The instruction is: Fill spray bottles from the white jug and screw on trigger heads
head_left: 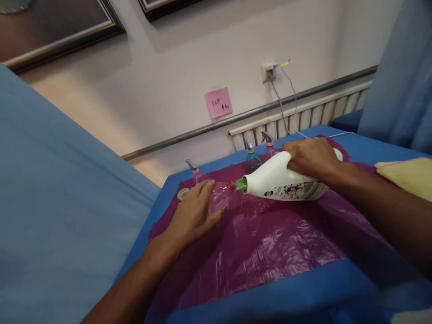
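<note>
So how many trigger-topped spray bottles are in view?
3. A clear spray bottle stands behind the left hand, which holds a triggerless bottle; a bluish bottle and a pink-triggered bottle stand behind the white plastic jug in the right hand. The jug may hide others.

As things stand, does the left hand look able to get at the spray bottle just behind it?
Probably yes: the spray bottle stands close behind the left hand with nothing between, though that hand is holding the clear bottle.

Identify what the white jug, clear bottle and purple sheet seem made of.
The white jug: likely opaque plastic, smooth moulded body. The clear bottle: thin transparent plastic, see-through with glints. The purple sheet: plastic film, glossy and wrinkled.
</note>
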`<control>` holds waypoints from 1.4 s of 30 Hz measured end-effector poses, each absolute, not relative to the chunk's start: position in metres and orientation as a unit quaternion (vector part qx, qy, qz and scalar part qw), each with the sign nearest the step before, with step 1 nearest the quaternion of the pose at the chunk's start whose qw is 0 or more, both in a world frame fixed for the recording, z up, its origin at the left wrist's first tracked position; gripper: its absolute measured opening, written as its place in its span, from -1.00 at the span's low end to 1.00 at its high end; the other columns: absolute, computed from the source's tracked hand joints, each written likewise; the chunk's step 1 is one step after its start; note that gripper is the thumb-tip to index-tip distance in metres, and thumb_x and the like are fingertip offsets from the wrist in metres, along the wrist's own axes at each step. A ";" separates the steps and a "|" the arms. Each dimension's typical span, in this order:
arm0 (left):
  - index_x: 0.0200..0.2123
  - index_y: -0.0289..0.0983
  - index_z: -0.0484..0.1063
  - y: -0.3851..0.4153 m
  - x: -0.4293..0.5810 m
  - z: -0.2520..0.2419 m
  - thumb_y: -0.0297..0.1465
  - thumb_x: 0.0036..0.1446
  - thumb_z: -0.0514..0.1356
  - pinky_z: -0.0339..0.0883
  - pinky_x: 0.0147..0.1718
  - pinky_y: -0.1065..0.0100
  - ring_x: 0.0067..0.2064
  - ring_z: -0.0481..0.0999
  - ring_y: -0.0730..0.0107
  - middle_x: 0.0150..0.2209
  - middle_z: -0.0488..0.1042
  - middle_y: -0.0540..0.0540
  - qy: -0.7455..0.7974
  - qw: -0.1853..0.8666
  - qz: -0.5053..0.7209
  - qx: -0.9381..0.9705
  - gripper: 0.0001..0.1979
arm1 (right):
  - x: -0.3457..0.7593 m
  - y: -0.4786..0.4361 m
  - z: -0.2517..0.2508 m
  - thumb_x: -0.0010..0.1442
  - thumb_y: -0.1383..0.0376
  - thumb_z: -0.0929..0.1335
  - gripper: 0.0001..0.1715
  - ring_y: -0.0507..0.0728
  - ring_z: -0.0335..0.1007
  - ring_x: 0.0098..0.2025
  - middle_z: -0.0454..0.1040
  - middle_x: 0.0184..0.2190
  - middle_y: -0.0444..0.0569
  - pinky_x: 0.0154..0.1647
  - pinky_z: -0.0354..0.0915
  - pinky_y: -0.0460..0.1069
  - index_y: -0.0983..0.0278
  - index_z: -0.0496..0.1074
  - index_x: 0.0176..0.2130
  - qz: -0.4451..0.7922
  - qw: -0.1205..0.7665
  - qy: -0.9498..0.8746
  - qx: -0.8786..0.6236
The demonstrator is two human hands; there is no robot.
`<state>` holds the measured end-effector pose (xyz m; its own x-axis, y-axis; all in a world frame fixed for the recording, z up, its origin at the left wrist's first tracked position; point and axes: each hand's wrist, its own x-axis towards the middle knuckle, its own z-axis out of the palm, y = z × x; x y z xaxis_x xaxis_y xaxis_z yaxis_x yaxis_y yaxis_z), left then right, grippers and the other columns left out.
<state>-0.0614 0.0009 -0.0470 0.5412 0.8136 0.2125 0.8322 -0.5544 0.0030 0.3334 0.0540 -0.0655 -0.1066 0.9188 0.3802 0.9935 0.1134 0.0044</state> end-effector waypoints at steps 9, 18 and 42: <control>0.52 -0.14 0.16 0.002 -0.061 -0.047 -0.23 0.31 0.36 0.43 0.38 -0.31 0.45 0.44 -0.33 0.45 0.42 -0.35 -0.465 0.058 -0.080 -0.880 -0.20 | 0.334 0.055 -0.065 0.39 0.15 0.31 -0.66 0.29 0.55 -0.28 0.76 -0.20 0.11 -0.33 -0.07 0.08 0.13 0.68 -0.06 -0.155 0.124 -0.724 -0.661; 0.51 -0.11 0.23 0.002 -0.059 -0.043 -0.25 0.27 0.39 0.47 0.33 -0.27 0.37 0.51 -0.29 0.36 0.49 -0.33 -0.465 0.060 -0.078 -0.880 -0.20 | 0.330 0.055 -0.063 0.44 0.10 0.28 -0.58 0.29 0.57 -0.25 0.75 -0.19 0.15 -0.31 -0.09 0.09 0.16 0.68 -0.03 -0.152 0.116 -0.728 -0.659; 0.46 -0.15 0.33 0.001 -0.056 -0.031 -0.28 0.17 0.38 0.51 0.29 -0.25 0.38 0.52 -0.33 0.40 0.47 -0.37 -0.469 0.069 -0.032 -0.880 -0.21 | 0.321 0.052 -0.059 0.46 0.10 0.24 -0.52 0.30 0.59 -0.23 0.77 -0.15 0.15 -0.34 -0.14 0.11 0.17 0.70 0.01 -0.154 0.091 -0.740 -0.649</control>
